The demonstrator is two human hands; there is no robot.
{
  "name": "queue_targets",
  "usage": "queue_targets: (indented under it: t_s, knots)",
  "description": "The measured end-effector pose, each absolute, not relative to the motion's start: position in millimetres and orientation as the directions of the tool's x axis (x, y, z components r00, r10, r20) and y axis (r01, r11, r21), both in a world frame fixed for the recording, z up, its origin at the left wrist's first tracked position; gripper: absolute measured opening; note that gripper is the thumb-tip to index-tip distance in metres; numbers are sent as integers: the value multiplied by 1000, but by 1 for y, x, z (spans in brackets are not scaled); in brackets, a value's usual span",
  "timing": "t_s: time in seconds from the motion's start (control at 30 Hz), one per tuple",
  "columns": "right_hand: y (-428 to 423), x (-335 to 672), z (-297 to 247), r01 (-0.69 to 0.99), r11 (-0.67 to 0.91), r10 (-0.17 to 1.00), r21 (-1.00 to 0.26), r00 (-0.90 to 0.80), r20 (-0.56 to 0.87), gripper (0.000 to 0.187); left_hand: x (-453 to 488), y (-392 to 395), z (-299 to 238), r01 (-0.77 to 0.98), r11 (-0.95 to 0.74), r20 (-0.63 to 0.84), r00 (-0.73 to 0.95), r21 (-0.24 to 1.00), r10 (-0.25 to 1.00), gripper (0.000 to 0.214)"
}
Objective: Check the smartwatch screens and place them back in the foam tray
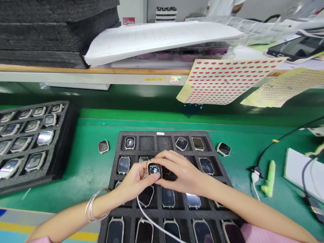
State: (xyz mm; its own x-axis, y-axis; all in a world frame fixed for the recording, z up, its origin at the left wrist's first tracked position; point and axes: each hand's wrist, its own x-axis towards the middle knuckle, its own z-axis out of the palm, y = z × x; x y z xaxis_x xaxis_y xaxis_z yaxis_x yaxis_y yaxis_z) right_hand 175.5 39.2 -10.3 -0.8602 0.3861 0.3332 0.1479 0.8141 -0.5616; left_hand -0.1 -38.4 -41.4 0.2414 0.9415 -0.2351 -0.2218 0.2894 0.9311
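Observation:
Between my two hands is a smartwatch body (pixel 154 169) without a strap, its screen lit with a dial. My left hand (pixel 138 177) grips it from the left, the thumb lying over the lower screen. From the right, my right hand (pixel 178 168) holds the watch's upper edge and side with its fingers. A white cable (pixel 149 217) runs from under my left hand down across the tray; its upper end is hidden. Below both hands lies a black foam tray (pixel 162 212) with watch bodies in its compartments. Another lit watch (pixel 130 143) sits in its top left compartment.
Loose watches lie left (pixel 103 146) and right (pixel 224 149) of the tray. A second foam tray (pixel 68 135) of watches stands at left. At right are a green cutter (pixel 270 179), cables and white paper (pixel 303 172). Arrow sticker sheets (pixel 225 81) hang from the shelf (pixel 126 78).

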Motion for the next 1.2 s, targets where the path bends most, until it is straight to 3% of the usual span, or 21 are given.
queue_targets:
  t_s: [0.37, 0.97, 1.2]
  knots:
    - [40, 180, -6, 204, 912, 328, -356, -883, 334, 36, 3, -36, -38, -172, 253, -210, 234, 952, 949, 23]
    - [35, 180, -6, 228, 904, 352, -362, -877, 326, 36, 3, -37, -37, -151, 223, -183, 241, 963, 953, 18]
    - [39, 182, -2, 235, 885, 368, -401, -881, 296, 34, 3, -37, -42, -113, 213, -178, 258, 971, 950, 28]
